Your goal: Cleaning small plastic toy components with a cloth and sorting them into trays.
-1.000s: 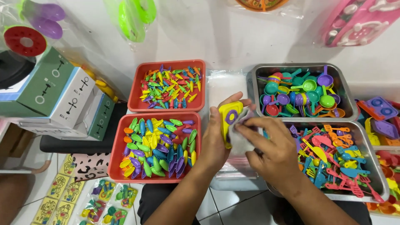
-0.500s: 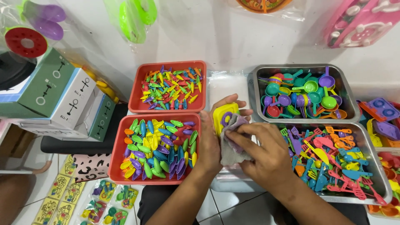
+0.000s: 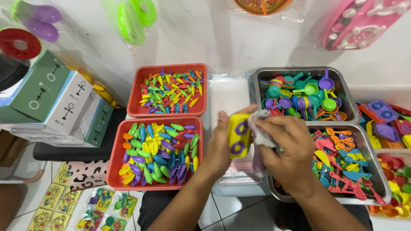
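The left hand [image 3: 220, 143] has its fingers wrapped round a yellow toy stove [image 3: 239, 135] with two purple rings, held upright-ish, long side running up and down, ringed face toward the camera. It sits right in the middle, over the stack of clear bags [image 3: 230, 94] between the trays. The right hand [image 3: 287, 149] is bunched around a grey cloth [image 3: 260, 137], pressing it against the stove's right edge.

Left of the hands are two red trays: the near red tray [image 3: 117, 171] is full of leaf-shaped bits in mixed colours, the far red tray [image 3: 133, 98] holds smaller spiky ones. On the right, the far metal pan [image 3: 257, 85] has little pots and ladles, and the near metal pan [image 3: 376, 154] has spatulas and forks.

At far left are green and white boxes [image 3: 55, 102] with black line drawings, stacked at a tilt. Small yellow cards and filled toy packets [image 3: 102, 207] lie on the tiled floor [image 3: 214, 209], bottom left. Bagged toys lean on the white wall [image 3: 214, 30] behind.
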